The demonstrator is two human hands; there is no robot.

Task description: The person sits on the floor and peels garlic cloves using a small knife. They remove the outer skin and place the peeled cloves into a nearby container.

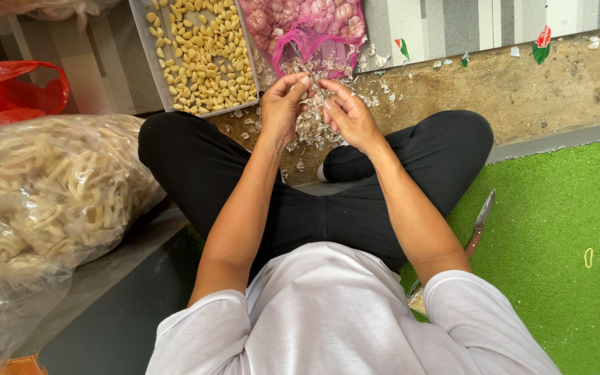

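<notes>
Both grips meet fingertip to fingertip: left hand [282, 111] and right hand [348, 117] pinch a small pale garlic clove [314, 89] above a heap of papery white garlic skins [312, 128], near the clear tray of peeled yellow cloves [203, 52] and the pink mesh garlic bag [310, 28].

Bright, even daylight, soft shadows, sharp focus, slight stretching at the edges

dry, papery garlic skins [310, 128] lie flaky and matt on a rough, gritty concrete floor [522, 90]. a pink plastic mesh bag [314, 28] holds the bulbs. peeled cloves [203, 55] look smooth and waxy. a clear plastic sack [43, 187] shines glossy beside a red plastic bag [8, 94]. the green turf mat [557, 229] is bristly; a metal knife [482, 217] lies on it.
</notes>
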